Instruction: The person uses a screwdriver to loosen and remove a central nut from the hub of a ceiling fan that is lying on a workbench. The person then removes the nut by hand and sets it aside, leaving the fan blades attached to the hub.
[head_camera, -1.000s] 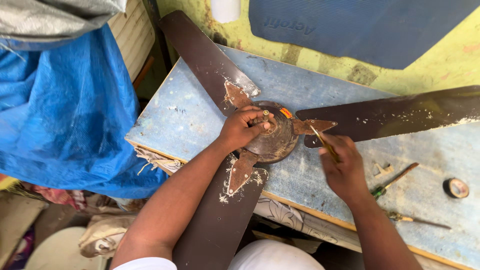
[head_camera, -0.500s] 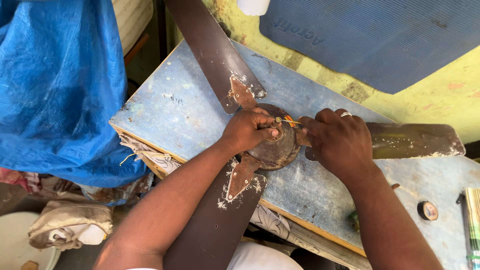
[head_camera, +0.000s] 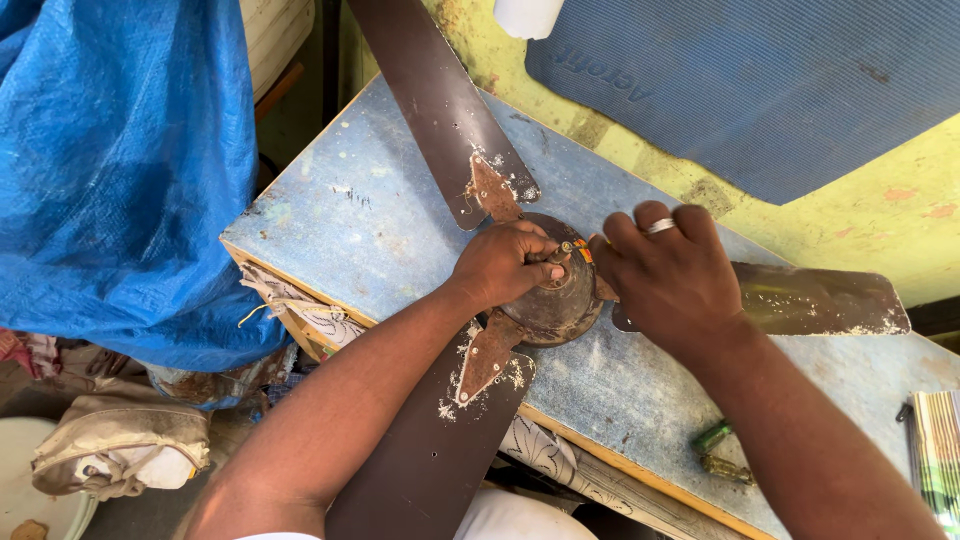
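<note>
Head view only: rusty brown round ceiling-fan motor hub (head_camera: 555, 300) lies near the middle of the worn pale-blue painted tabletop (head_camera: 370, 215), three dark brown metal fan blades (head_camera: 440, 95) radiating from it. Left hand (head_camera: 500, 262) rests on the hub's top, fingers pinched together on a small metal stub with coloured wire ends at the hub centre (head_camera: 570, 250). Right hand (head_camera: 668, 275), silver ring on one finger, curls closed at the hub's right edge over the blade root; what it grips is hidden, can't tell. Risks, my read: the thin wire ends at the hub centre look easy to pull or snap if the pinch twists; the blade toward the person overhangs the table edge below the hub, so a knock from the body could swing the whole fan. Around it: green-handled screwdriver (head_camera: 722, 452) lower right of the hub, near the table edge, could roll off. Blue plastic tarpaulin (head_camera: 120, 170) well left of the hub, blue ribbed mat (head_camera: 760, 90) on yellow surface above right, beige cloth bag (head_camera: 120, 440) lower left. Right forearm covers the table between hub and screwdriver.
</note>
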